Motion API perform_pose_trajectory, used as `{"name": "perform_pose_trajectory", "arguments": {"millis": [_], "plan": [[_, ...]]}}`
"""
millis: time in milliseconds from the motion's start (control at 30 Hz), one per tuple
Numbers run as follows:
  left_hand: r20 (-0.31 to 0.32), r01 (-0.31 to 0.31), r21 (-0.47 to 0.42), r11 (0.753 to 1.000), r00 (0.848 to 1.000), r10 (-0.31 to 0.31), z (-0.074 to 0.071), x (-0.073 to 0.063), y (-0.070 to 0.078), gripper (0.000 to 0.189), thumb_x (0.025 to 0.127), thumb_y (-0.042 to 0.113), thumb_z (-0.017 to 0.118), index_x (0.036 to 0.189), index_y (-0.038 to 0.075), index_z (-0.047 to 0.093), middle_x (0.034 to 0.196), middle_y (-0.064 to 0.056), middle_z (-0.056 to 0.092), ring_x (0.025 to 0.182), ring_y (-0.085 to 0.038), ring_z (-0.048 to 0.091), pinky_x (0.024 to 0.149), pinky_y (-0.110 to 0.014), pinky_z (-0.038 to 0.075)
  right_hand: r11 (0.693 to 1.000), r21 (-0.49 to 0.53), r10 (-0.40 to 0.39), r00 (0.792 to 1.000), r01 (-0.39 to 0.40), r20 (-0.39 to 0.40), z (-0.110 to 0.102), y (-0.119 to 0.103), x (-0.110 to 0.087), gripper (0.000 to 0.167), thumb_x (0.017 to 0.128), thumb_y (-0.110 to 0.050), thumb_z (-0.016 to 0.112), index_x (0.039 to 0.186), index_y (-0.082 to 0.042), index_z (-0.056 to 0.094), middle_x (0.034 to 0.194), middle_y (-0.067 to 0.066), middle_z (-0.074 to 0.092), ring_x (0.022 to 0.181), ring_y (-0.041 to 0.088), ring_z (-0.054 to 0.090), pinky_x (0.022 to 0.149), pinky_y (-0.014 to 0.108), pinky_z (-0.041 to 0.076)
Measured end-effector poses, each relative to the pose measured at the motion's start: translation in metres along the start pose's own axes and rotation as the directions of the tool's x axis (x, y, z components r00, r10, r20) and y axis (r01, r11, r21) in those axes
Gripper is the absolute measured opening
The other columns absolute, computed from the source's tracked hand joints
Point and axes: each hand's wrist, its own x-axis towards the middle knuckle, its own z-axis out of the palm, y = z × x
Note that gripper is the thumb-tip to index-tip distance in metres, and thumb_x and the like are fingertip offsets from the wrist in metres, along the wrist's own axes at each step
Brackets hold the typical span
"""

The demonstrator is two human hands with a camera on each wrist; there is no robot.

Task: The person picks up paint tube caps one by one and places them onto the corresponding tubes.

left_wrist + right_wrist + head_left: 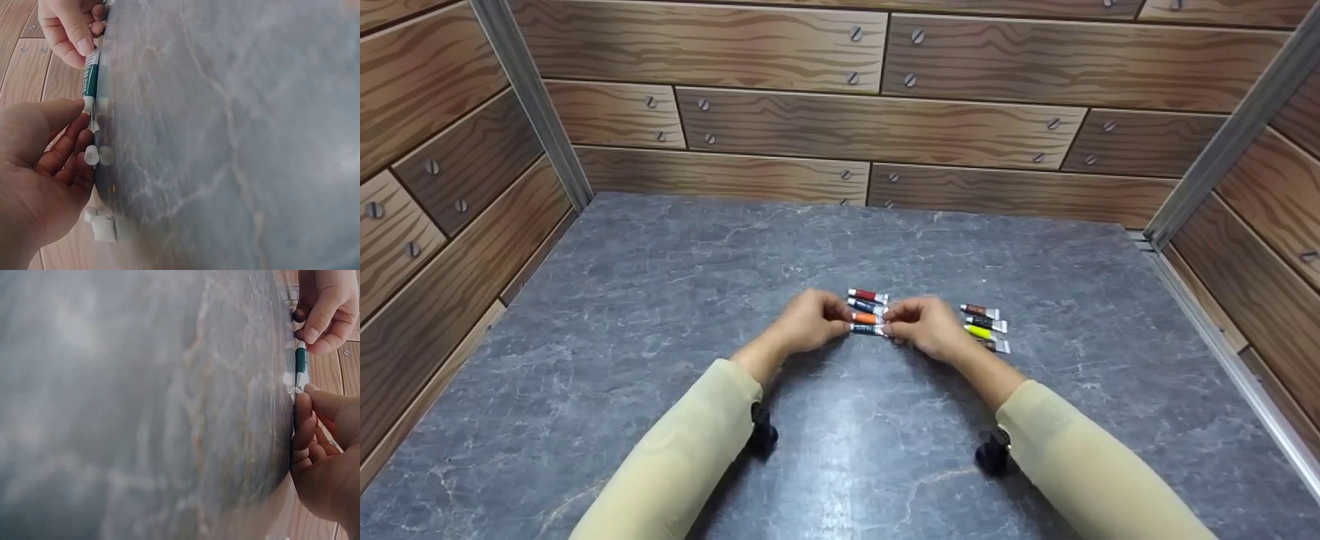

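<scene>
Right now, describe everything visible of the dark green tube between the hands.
The dark green tube is slim, with a white cap and a flattened, silvery tail that looks like metal. Pale, unreadable markings run along its body. It lies on its side on the grey tabletop, nearest the person in a row of four, beside the orange tube. The left hand pinches its cap, the right hand its tail.

No legible text on the tubes [864,319]

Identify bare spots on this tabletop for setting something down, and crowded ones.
Bare: from the red tube to the back wall; left of the left hand; between the sleeves. Crowded: around the teal tube, and from the right hand to the yellow tube.
</scene>
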Motion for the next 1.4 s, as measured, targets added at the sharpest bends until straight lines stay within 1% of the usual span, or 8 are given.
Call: {"name": "perform_pose_trajectory", "arguments": {"millis": [167, 333, 500, 600, 700, 867, 1100, 1400], "plan": [[0.005, 0.014, -0.031, 0.999, 1.000, -0.014, -0.007, -0.003, 0.003, 0.008, 0.092, 0.003, 0.078, 0.099, 0.000, 0.078, 0.091, -0.003, 0.075, 0.081, -0.009, 0.062, 0.080, -0.030, 0.054, 1.000, 0.016, -0.025, 1.000, 0.026, -0.018, -0.008, 0.000, -0.003, 0.023, 0.093, -0.005, 0.080, 0.113, 0.003, 0.078, 0.083, 0.004, 0.075, 0.068, 0.011, 0.065, 0.058, 0.021, 0.052], [-0.004, 0.014, -0.067, 0.998, 1.000, -0.014, -0.015, -0.008, 0.006, 0.013, 0.093, 0.002, 0.077, 0.106, -0.002, 0.077, 0.096, -0.007, 0.076, 0.086, -0.014, 0.065, 0.080, -0.031, 0.055, 0.998, 0.035, -0.060, 0.998, 0.061, -0.031, -0.023, 0.000, -0.008, 0.027, 0.094, -0.008, 0.080, 0.117, 0.004, 0.077, 0.092, 0.007, 0.076, 0.072, 0.014, 0.066, 0.061, 0.024, 0.054], [-0.022, -0.001, -0.081, 0.997, 1.000, -0.001, -0.028, -0.017, 0.009, 0.020, 0.095, 0.005, 0.077, 0.114, -0.002, 0.077, 0.103, -0.008, 0.076, 0.095, -0.018, 0.067, 0.086, -0.036, 0.056, 0.989, -0.014, -0.146, 0.988, 0.146, -0.057, -0.047, 0.002, -0.017, 0.029, 0.093, -0.008, 0.081, 0.118, 0.007, 0.075, 0.109, 0.019, 0.077, 0.085, 0.009, 0.067, 0.074, 0.020, 0.055], [-0.029, -0.033, -0.077, 0.996, 0.999, 0.031, -0.038, -0.023, 0.011, 0.022, 0.096, 0.006, 0.076, 0.116, -0.001, 0.077, 0.108, -0.009, 0.077, 0.102, -0.022, 0.069, 0.092, -0.040, 0.056, 0.982, -0.040, -0.187, 0.981, 0.185, -0.055, -0.061, 0.005, -0.025, 0.030, 0.093, -0.008, 0.082, 0.118, 0.007, 0.075, 0.115, 0.022, 0.076, 0.093, 0.006, 0.068, 0.082, 0.018, 0.054], [-0.033, -0.071, -0.067, 0.995, 0.997, 0.069, -0.047, -0.029, 0.012, 0.022, 0.097, 0.007, 0.076, 0.117, -0.001, 0.077, 0.112, -0.013, 0.077, 0.107, -0.026, 0.070, 0.097, -0.043, 0.056, 0.980, -0.068, -0.189, 0.981, 0.185, -0.049, -0.075, 0.011, -0.032, 0.030, 0.093, -0.009, 0.082, 0.119, 0.005, 0.076, 0.116, 0.021, 0.076, 0.094, 0.007, 0.069, 0.083, 0.017, 0.054], [-0.042, -0.108, -0.063, 0.992, 0.994, 0.106, -0.061, -0.040, 0.008, 0.023, 0.097, 0.008, 0.075, 0.119, 0.000, 0.077, 0.117, -0.018, 0.076, 0.109, -0.027, 0.071, 0.098, -0.045, 0.055, 0.975, -0.135, -0.180, 0.983, 0.175, -0.032, -0.092, 0.026, -0.044, 0.029, 0.092, -0.010, 0.083, 0.117, 0.002, 0.077, 0.113, 0.019, 0.077, 0.093, 0.009, 0.069, 0.079, 0.018, 0.055], [-0.050, -0.109, -0.062, 0.992, 0.993, 0.106, -0.077, -0.058, 0.004, 0.027, 0.096, 0.007, 0.077, 0.122, 0.001, 0.077, 0.117, -0.013, 0.077, 0.111, -0.028, 0.070, 0.097, -0.045, 0.055, 0.952, -0.244, -0.201, 0.979, 0.186, -0.038, -0.105, 0.046, -0.055, 0.025, 0.088, -0.010, 0.087, 0.110, -0.001, 0.081, 0.109, 0.015, 0.078, 0.094, 0.016, 0.067, 0.077, 0.019, 0.052], [0.033, -0.098, -0.062, 0.993, 0.994, 0.101, -0.090, -0.077, -0.006, 0.031, 0.095, 0.010, 0.080, 0.124, 0.001, 0.076, 0.119, -0.020, 0.075, 0.111, -0.031, 0.069, 0.095, -0.042, 0.054, 0.930, -0.307, -0.224, 0.974, 0.203, -0.035, -0.110, 0.057, -0.064, 0.025, 0.085, -0.011, 0.090, 0.108, -0.005, 0.083, 0.103, 0.011, 0.078, 0.092, 0.017, 0.067, 0.080, 0.022, 0.052]]}}
